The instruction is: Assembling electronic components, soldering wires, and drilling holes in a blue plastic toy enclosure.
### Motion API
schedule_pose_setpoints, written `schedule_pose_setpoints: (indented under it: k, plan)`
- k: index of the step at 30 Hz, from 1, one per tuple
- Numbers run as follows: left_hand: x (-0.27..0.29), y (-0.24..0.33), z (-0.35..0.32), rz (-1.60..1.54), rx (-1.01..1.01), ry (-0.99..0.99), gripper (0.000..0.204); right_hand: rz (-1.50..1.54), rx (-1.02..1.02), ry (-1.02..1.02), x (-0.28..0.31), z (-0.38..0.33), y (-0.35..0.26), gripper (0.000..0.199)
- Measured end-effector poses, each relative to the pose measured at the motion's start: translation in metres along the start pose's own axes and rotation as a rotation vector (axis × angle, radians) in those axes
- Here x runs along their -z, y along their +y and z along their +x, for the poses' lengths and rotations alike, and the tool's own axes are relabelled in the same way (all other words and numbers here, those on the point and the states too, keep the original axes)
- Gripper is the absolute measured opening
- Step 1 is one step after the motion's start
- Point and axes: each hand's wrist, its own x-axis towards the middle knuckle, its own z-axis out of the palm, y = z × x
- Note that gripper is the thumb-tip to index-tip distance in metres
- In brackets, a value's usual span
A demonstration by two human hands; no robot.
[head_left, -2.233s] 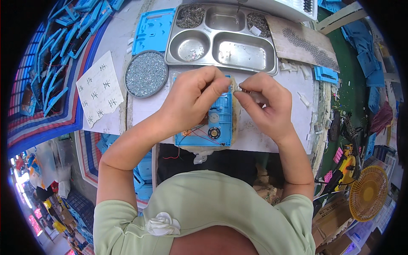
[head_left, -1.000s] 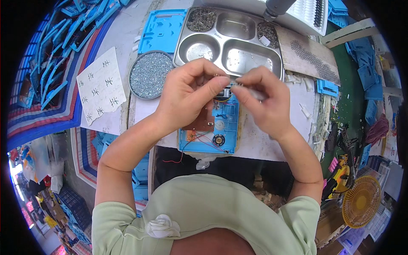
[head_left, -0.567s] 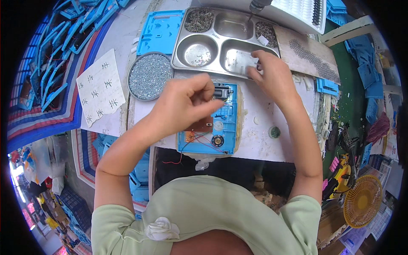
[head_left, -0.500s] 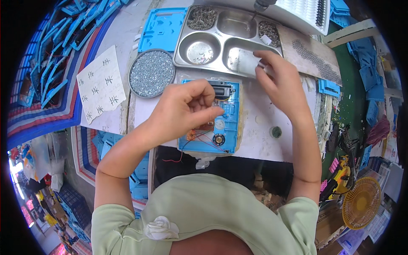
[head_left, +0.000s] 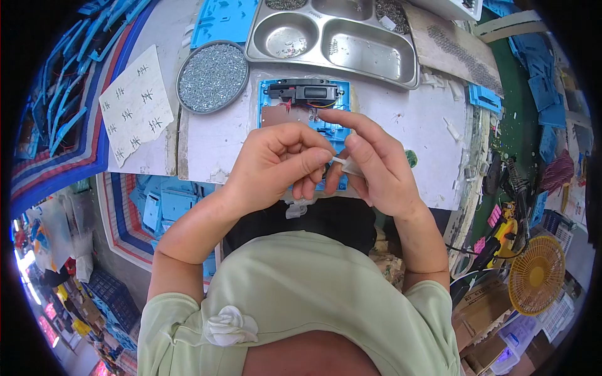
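Note:
My left hand [head_left: 282, 164] is closed, thumb pressed to forefinger in a pinch; whatever lies between those fingertips is too small to make out. Facing it, my right hand [head_left: 380, 164] grips a small white piece with a narrow tip [head_left: 351, 166]. That tip reaches the left fingertips. Both hands are above a blue plastic casing [head_left: 266, 94], hiding much of its lower part. A black module [head_left: 313, 93] sits along the casing's far edge, and a brown board [head_left: 276, 116] lies left of its middle.
Beyond the casing stands a steel compartment tray [head_left: 320, 66] with small metal parts. A round dish [head_left: 212, 78] of silvery pieces is left of it, beside a handwritten paper sheet [head_left: 135, 103]. Blue casings [head_left: 169, 203] fill a striped bag at left. A yellow fan [head_left: 536, 276] stands lower right.
My right hand has come down from the steel tray to meet my left hand, bringing the white piece. The view has shifted, so the tray and dish appear higher.

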Motion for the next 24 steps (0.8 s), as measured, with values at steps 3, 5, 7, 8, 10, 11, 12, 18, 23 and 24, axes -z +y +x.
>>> schedule_pose_setpoints:
  k: [3,5,7,8,10,11,12,18,23,24]
  plan:
    - [-0.002,0.001,-0.002,0.112,-0.04,-0.024,0.008,-0.045,0.002,-0.034,-0.002,0.002,-0.002,0.038]
    - [-0.001,0.0,-0.006,0.223,-0.079,-0.05,0.009,-0.138,-0.014,-0.066,0.0,0.005,-0.002,0.038]
    - [-0.001,-0.003,-0.009,0.343,-0.119,-0.075,0.009,-0.204,-0.031,-0.121,0.001,0.009,0.001,0.038]
    - [-0.001,-0.005,-0.011,0.408,-0.141,-0.089,0.01,-0.226,-0.039,-0.158,0.002,0.011,0.003,0.038]
    - [-0.001,-0.006,-0.012,0.4,-0.107,-0.098,0.01,-0.175,-0.069,-0.194,0.001,0.012,0.006,0.04]
    - [-0.001,-0.005,-0.012,0.328,-0.052,-0.087,0.01,-0.104,-0.089,-0.197,-0.002,0.014,0.007,0.042]
    - [-0.001,-0.004,-0.012,0.256,0.002,-0.078,0.011,-0.032,-0.109,-0.2,-0.004,0.015,0.007,0.043]
    - [0.011,-0.004,-0.015,0.118,0.097,-0.036,0.009,-0.661,0.286,-0.002,-0.01,0.004,-0.013,0.053]
    - [0.01,-0.008,-0.018,-0.061,0.228,-0.121,0.01,-1.004,0.728,0.064,0.004,-0.025,0.016,0.048]
    - [0.005,-0.01,-0.019,-0.08,0.23,-0.159,0.01,-0.983,0.695,0.069,0.005,-0.033,0.018,0.046]
